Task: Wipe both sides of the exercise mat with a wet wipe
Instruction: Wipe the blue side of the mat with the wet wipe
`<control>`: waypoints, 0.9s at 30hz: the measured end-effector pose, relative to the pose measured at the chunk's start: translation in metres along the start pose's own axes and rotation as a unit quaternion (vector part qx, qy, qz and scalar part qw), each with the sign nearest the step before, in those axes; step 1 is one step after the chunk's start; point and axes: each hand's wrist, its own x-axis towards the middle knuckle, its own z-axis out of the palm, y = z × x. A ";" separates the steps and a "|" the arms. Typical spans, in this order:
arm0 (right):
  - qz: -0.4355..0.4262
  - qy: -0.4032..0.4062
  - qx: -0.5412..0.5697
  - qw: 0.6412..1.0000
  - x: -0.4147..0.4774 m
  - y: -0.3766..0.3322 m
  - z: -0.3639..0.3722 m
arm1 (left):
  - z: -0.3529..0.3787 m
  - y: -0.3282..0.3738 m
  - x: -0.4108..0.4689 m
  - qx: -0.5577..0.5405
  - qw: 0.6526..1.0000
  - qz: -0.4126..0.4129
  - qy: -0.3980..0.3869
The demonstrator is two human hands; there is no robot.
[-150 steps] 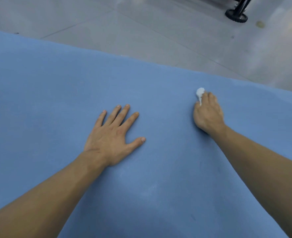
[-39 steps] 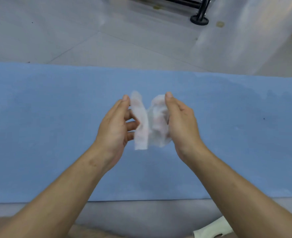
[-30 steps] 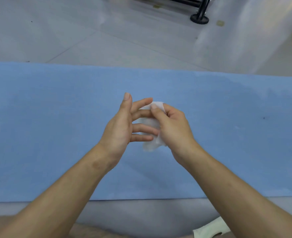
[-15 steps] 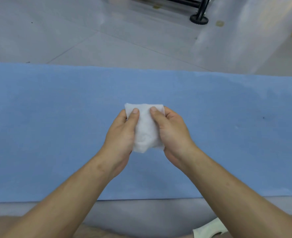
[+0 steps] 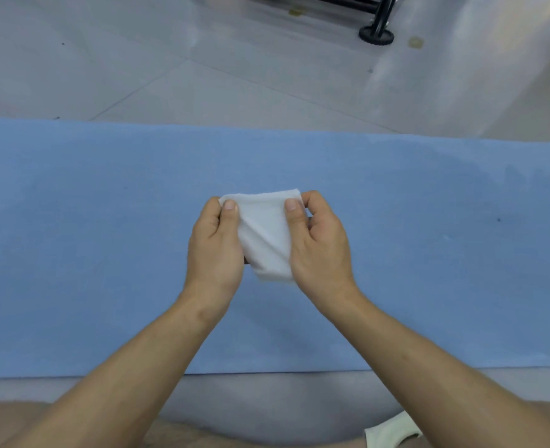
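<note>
White wipe [image 5: 264, 234] is pinched by left hand [image 5: 215, 250] and right hand [image 5: 320, 250] above the mat [image 5: 73, 253]; folding step, next press it down and wipe.

Left grip [image 5: 213, 250] and right grip [image 5: 320, 250] are bare, forearms [image 5: 131, 367] too. Cream cloth [image 5: 391, 431] shows at the bare legs [image 5: 186, 436].

Bright even light; glare streaks on floor [image 5: 428, 79]; soft focus, wide-angle edge bending.
</note>
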 end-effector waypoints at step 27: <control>0.318 -0.282 0.371 0.826 -0.005 0.013 -0.001 | -0.020 0.023 0.010 -0.330 0.915 -0.157 -0.172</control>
